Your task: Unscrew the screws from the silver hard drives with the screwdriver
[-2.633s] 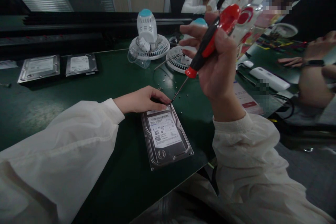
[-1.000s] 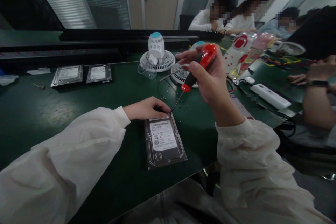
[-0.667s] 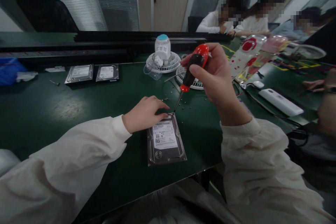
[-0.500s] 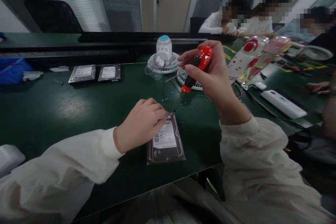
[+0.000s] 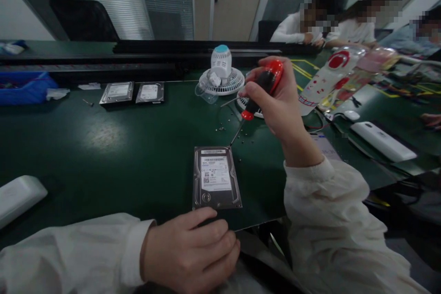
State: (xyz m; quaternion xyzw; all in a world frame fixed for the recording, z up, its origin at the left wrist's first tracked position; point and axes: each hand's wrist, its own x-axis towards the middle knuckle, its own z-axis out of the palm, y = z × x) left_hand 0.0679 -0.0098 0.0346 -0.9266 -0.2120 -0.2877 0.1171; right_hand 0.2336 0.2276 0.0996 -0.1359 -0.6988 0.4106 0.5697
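Note:
In the head view a hard drive [image 5: 215,174] lies label up on the green table, close to its front edge. My right hand [image 5: 275,96] is closed around the red and black handle of a screwdriver [image 5: 247,114]. The driver leans, its tip at the drive's far right corner; whether it sits in a screw I cannot tell. At the drive's near edge is my left hand [image 5: 193,248], loosely bent, with the index finger apart from the others and nothing visible in it. Its fingertips are partly hidden. Several small screws [image 5: 222,128] are scattered beyond the drive.
Two more hard drives [image 5: 117,93] lie at the back left, near a blue bin [image 5: 24,87]. A white fan [image 5: 221,66] stands behind the screws. To the right are a clear bottle [image 5: 332,71], a white power bank-like box [image 5: 382,140] and cables. Other people sit at the far right.
My left hand has left the drive's far end and come back to its near edge, uncovering the label. The screwdriver tip stays at the far right corner. The view has shifted slightly.

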